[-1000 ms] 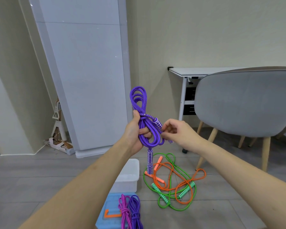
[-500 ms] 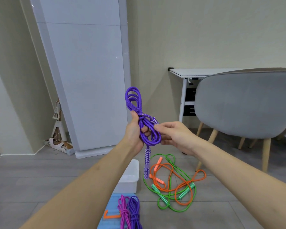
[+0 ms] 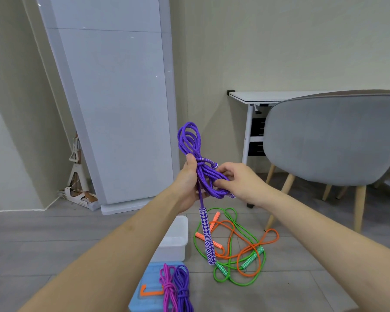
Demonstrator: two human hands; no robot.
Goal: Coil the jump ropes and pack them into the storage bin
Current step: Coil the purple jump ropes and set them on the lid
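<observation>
A coiled purple jump rope (image 3: 189, 140) is held up at chest height. My left hand (image 3: 187, 183) grips the middle of the bundle, loops sticking up above the thumb. My right hand (image 3: 236, 180) pinches the lower loops and the rope end wrapped round them. One purple-and-white checked handle (image 3: 207, 237) hangs straight down from the bundle. On the floor lie a loose green rope (image 3: 229, 274) and an orange rope (image 3: 250, 251), tangled together. A white storage bin (image 3: 176, 237) stands behind my left forearm, partly hidden.
A blue lid (image 3: 149, 298) with an orange latch lies near the bottom edge, with a coiled pink rope (image 3: 168, 289) and a coiled purple rope (image 3: 182, 287) on it. A grey chair (image 3: 329, 140) and a white desk (image 3: 268, 96) stand at right. A white panel (image 3: 113, 104) leans on the wall.
The hanging handle has dropped lower as rope slid out of the bundle. My right hand has moved in closer, over the lower loops. The bundle has tilted slightly.
</observation>
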